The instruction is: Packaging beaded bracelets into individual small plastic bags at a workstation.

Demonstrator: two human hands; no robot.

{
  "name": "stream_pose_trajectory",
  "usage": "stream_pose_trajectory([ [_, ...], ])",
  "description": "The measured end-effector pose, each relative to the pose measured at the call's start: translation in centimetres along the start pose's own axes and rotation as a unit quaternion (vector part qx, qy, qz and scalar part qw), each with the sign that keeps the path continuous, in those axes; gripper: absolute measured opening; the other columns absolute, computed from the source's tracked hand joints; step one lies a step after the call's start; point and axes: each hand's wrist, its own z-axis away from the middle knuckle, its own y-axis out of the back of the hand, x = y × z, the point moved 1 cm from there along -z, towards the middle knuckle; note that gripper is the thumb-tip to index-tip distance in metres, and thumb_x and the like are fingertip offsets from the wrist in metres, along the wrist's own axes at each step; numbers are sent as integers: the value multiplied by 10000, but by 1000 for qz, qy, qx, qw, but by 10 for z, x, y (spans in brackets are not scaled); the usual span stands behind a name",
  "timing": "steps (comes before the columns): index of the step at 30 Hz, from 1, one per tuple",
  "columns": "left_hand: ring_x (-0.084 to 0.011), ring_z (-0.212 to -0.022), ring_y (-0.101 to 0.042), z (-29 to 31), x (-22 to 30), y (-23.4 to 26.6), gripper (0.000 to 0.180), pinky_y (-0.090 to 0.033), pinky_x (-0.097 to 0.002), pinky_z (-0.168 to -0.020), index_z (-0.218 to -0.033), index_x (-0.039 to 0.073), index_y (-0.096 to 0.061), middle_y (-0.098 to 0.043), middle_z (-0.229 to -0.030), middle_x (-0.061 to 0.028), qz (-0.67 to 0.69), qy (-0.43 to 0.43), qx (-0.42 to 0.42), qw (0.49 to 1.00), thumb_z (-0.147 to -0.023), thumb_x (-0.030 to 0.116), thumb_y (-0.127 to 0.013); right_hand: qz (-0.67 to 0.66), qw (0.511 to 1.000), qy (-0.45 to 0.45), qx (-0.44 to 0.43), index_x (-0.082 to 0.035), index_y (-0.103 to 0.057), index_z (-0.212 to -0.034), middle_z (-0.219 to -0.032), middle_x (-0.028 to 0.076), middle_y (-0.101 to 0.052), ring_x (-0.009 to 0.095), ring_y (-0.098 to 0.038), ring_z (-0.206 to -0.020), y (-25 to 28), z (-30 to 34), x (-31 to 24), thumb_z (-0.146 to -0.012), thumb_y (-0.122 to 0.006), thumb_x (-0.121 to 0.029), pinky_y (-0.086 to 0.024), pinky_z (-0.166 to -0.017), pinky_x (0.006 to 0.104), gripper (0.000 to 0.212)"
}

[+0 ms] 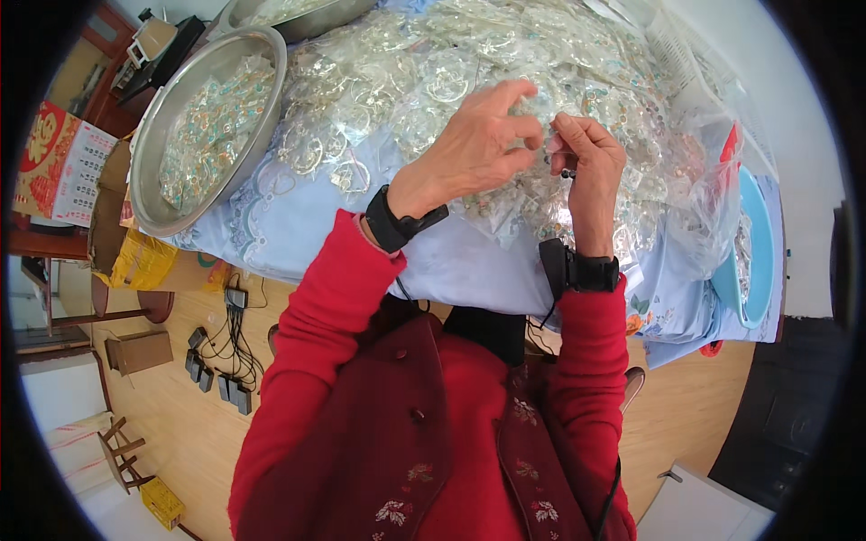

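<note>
As hands (487, 144) (592, 169) nearly meet, dark beads (568, 173) partly hidden, far basin (334, 23) cropped

Calendar (65, 167), red and gold with white date sheet, left edge of frame. Cardboard carton (110, 216), open, just right of it. Yellow wrapped package (144, 260), against the carton. Cluster of black adapters (236, 394) with tangled cables, on wood-toned floor (690, 392), lower left. Brown box (138, 352), beside them. Wooden stool (117, 451), tilted in view, far lower left. Yellow carton (162, 502), below the stool. White panel (704, 509), lower right corner.
</note>
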Motion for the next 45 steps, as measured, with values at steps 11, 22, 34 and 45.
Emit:
stream_pose_trajectory([
  [11, -204, -656, -546, 1, 1, 0, 144, -435, -310, -604, -775, 9, -569, -560, -814, -104, 194, 227, -140, 944, -685, 107, -624, 9, 1000, -10, 7, -3, -630, -754, -591, 29, -564, 84, -479, -470, 5, -3, 4, -811, -632, -136, -359, -439, 212, 145],
  [22, -113, -623, -470, -1, 3, 6, 142, -377, -264, -563, -761, 26, -552, -537, -738, -35, 176, 224, -242, 927, -668, 63, -653, 93, 994, 35, -33, -3, -640, -752, -596, 19, -564, 61, -461, -490, -3, 6, -10, -797, -658, -132, -343, -461, 208, 138],
  [34, -81, -588, -464, -2, -2, 9, 125, -382, -239, -558, -778, 39, -551, -530, -681, 17, 301, 265, -258, 879, -686, 56, -634, 117, 993, 16, -22, -21, -648, -813, -592, -13, -535, 37, -436, -509, 1, 4, -7, -808, -656, -187, -311, -460, 186, 166],
  [45, -122, -631, -517, 2, -8, 1, 116, -429, -264, -611, -808, 17, -542, -558, -713, -41, 194, 229, -216, 929, -703, 48, -581, 191, 977, 97, -10, -16, -597, -1066, -662, 9, -567, 49, -473, -560, 6, 9, -34, -867, -586, -179, -363, -516, 186, 258],
])
